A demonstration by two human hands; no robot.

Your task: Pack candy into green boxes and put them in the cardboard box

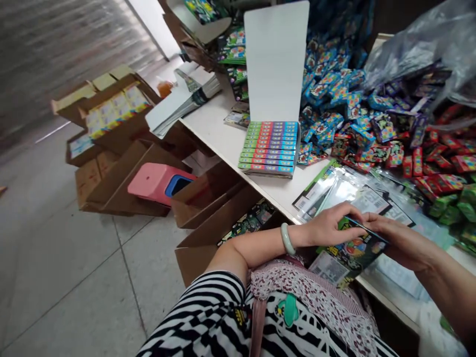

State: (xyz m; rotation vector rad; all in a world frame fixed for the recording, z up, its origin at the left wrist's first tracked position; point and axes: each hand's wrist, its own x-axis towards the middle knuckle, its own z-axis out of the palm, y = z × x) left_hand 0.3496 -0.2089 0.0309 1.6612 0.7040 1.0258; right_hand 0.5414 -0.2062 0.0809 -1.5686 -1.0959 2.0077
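Note:
Between my two hands I hold a dark printed box with colourful pictures and a white label, close to my apron at the table's front edge. My left hand, with a pale bangle on the wrist, grips its upper left edge between thumb and fingers. On the upper right edge, my right hand has its fingers closed. Just beyond lie flat plastic-wrapped sleeves with printed labels. Further left stands an open display box, white lid raised, filled with rows of small green, red, purple and blue packs.
Loose small blue packs and red packs are heaped at the back right, beside a clear plastic bag. Left of the white table, open cartons and a pink stool stand on the tiled floor.

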